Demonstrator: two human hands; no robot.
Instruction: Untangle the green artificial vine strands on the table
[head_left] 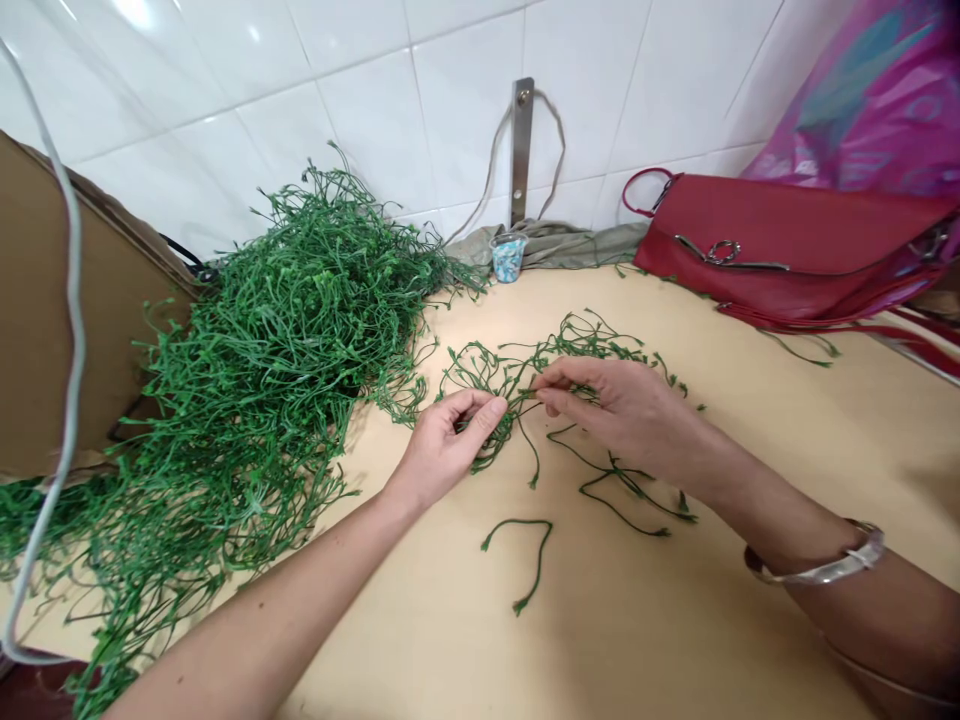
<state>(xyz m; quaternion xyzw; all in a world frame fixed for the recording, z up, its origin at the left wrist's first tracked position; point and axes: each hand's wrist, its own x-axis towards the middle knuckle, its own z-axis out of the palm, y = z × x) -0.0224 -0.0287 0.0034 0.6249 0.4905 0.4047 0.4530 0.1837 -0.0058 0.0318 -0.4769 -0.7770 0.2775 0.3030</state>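
Observation:
My left hand (450, 440) is closed on a small bunch of green cords (480, 372), whose frayed, knotted ends fan out above and below the fingers. Thumb and fingertips of my right hand (615, 405) are pinched together on the end of a green cord just right of that bunch. More loose cords (596, 340) lie behind my right hand, and a few (622, 490) lie beneath it. A single bent cord (541, 560) rests on the table in front of both hands.
A big heap of green cords (300, 320) covers the table's left side, against a brown cardboard box (67, 330). A white cable (71, 300) hangs at the left. Along the tiled wall are a small patterned cup (508, 258), a red handbag (787, 240) and a pink plastic bag (870, 110).

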